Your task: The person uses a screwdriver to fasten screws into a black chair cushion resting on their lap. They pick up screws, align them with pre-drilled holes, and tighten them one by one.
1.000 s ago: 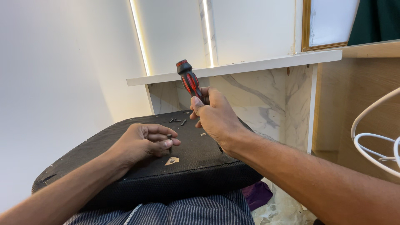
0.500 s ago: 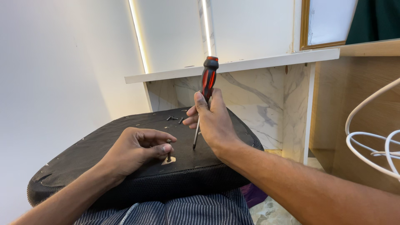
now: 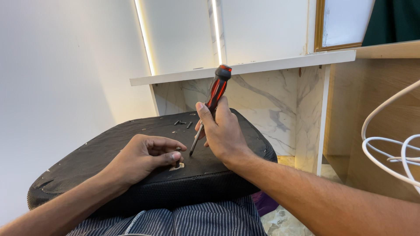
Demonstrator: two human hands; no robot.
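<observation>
A black upside-down seat cushion [image 3: 109, 144] rests on my lap. My left hand [image 3: 142, 155] lies on it and pinches a small dark screw [image 3: 178, 157] upright over a pale hole patch [image 3: 177, 166]. My right hand [image 3: 221, 131] grips a red and black screwdriver [image 3: 215, 94] by its handle. Its metal shaft slants down and left, the tip [image 3: 191, 154] just right of the screw, near the cushion's surface.
Several loose dark screws [image 3: 182, 123] lie at the cushion's far edge. A white shelf [image 3: 245, 67] and marble-patterned panel [image 3: 271, 100] stand behind. White cable loops [image 3: 389, 148] hang at the right by a wooden panel. Striped trousers [image 3: 192, 220] show below.
My right hand has tilted the screwdriver from leaning left to leaning right and brought its tip down toward the screw. My left hand has stayed on the cushion, now holding the screw upright.
</observation>
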